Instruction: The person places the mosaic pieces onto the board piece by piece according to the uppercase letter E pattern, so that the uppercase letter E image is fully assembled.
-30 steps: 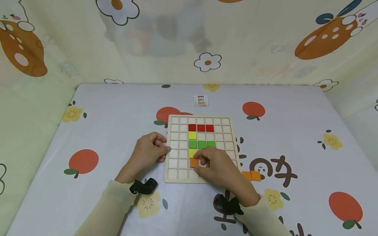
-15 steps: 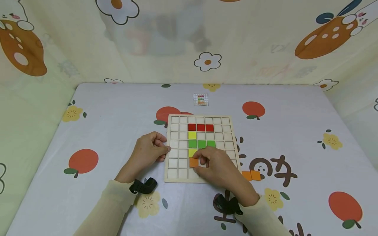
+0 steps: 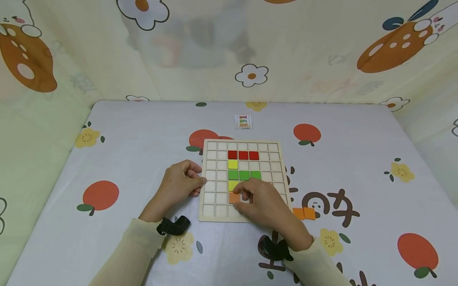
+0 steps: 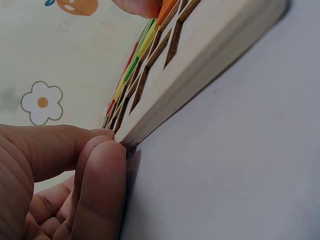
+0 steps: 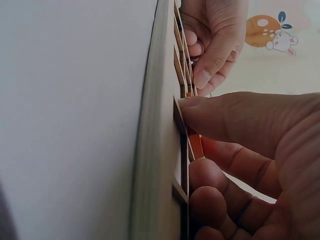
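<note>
Orange tile (image 3: 234, 197) under right hand (image 3: 262, 201) on board (image 3: 214, 208).

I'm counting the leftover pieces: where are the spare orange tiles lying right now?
In the head view, the two spare orange tiles lie side by side on the tablecloth, just off the wooden grid board's lower right corner, beside the right hand.

Soft even light, blurry wrist close-ups

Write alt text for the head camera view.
A person's right hand pinches a square orange tile over a cell of a pale wooden grid board, while the left hand steadies the board's left edge. Red, yellow and green tiles fill other cells; two spare orange tiles lie on the fruit-print tablecloth.
</note>
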{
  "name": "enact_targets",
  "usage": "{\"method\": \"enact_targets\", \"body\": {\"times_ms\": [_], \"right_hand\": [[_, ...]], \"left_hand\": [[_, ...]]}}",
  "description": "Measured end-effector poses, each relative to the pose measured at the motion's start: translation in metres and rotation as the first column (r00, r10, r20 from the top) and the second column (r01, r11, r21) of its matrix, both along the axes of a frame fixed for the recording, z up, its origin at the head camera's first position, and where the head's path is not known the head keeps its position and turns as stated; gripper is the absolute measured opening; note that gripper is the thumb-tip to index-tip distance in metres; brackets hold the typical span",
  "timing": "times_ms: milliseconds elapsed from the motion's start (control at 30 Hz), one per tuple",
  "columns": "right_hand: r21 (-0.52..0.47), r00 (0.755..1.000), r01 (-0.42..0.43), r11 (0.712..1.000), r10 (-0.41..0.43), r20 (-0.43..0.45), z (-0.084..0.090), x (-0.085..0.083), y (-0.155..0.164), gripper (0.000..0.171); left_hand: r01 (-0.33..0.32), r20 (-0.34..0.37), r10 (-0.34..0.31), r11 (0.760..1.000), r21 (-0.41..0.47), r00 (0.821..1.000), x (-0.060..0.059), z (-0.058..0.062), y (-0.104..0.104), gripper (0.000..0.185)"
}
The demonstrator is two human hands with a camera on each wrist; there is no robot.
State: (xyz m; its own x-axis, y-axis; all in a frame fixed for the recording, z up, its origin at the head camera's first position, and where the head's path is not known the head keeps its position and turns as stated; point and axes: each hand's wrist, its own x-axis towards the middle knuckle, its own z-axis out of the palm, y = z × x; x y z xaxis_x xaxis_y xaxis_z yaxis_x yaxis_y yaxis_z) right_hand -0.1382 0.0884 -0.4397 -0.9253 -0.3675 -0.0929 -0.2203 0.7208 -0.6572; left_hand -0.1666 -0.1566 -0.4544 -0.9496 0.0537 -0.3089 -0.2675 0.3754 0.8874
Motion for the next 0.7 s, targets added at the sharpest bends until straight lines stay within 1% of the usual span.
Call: {"method": "enact_targets", "body": {"times_ms": [267,467,700], "right_hand": [[0.008,1.0,0.003,1.0,-0.003,-0.007,0.0,0.0005,-0.0012,0.019],[0.008,1.0,0.01,1.0,-0.01,-0.005,-0.0007,0.0009,-0.0015,0.02],[0.002,1.0,-0.008,1.0,0.008,-0.01,0.0005,0.0016,0.001,0.026]], "left_hand": [[-0.003,0.011,0.003,1.0,-0.002,1.0,0.0,0.0001,0.0004,0.024],[-0.003,0.005,0.003,1.0,0.008,1.0,0.0006,-0.0005,-0.0002,0.025],[-0.003,0.008,0.003,1.0,0.014,1.0,0.0,-0.0014,-0.0002,0.025]]}}
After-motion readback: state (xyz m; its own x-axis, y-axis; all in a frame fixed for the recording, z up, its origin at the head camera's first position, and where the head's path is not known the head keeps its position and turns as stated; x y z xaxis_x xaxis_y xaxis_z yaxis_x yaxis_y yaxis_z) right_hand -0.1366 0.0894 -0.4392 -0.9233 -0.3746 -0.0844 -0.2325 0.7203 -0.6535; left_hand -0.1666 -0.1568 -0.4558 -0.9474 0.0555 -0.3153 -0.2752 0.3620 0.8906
